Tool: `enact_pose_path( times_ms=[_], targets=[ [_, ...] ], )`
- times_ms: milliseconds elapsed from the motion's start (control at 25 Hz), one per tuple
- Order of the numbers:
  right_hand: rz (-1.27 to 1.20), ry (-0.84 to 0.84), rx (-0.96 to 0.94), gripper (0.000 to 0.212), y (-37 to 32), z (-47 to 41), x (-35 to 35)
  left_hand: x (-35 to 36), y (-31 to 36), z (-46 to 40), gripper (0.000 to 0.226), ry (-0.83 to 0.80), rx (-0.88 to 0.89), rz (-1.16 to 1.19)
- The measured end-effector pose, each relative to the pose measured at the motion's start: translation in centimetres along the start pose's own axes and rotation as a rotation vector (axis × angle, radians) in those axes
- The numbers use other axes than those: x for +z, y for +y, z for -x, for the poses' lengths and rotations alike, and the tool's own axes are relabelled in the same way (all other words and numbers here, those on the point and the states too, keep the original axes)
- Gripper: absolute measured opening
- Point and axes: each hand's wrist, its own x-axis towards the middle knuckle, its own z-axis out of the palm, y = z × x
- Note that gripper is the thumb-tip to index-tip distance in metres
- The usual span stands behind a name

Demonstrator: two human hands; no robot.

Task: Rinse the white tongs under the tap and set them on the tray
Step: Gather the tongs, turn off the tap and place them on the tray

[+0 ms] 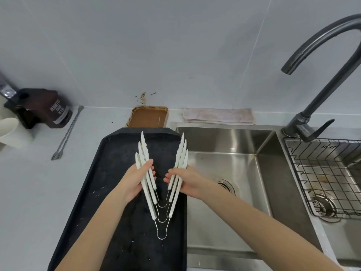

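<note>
Three white tongs (145, 151) with wire hinges are nested in a V over the black tray (109, 182), tips pointing away from me. My left hand (134, 180) grips the left arms of the tongs. My right hand (185, 180) grips the right arms, near the tray's right edge. The wire loops hang just above the tray toward me. The dark tap (320, 55) arches over the steel sink (230, 169) at the right; no water runs from it.
A brown-smeared small tray (148, 118) and a folded cloth (218, 116) lie by the wall. A metal fork (67, 133), a dark bottle (56, 110) and a white cup (9, 132) sit at the left. A wire rack (328, 173) spans the right basin.
</note>
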Motion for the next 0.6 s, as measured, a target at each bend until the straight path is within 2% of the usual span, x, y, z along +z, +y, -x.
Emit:
enact_pose_path(
  times_ms=[120,200,320,440,600],
  targets=[
    [0.005,0.024,0.048,0.008,-0.1,-1.3,1.3,-1.3,-0.3,-1.1,0.012,0.027,-0.013,-0.036],
    [0.059,0.053,0.051,0.019,-0.3,-2.1,1.7,-1.9,-0.4,-1.8,0.020,0.041,-0.003,-0.068],
    [0.305,0.100,0.046,0.036,-0.6,-3.0,1.9,-2.6,-0.4,-2.8,0.022,0.093,0.026,-0.182],
    [0.642,0.127,0.019,0.037,-0.6,-3.4,2.2,-3.4,-0.2,-3.7,0.025,0.190,0.067,-0.450],
    [0.897,0.205,-0.031,0.054,-0.9,-3.8,2.5,-3.2,-0.3,-4.0,0.034,0.272,0.118,-0.797]
  ],
)
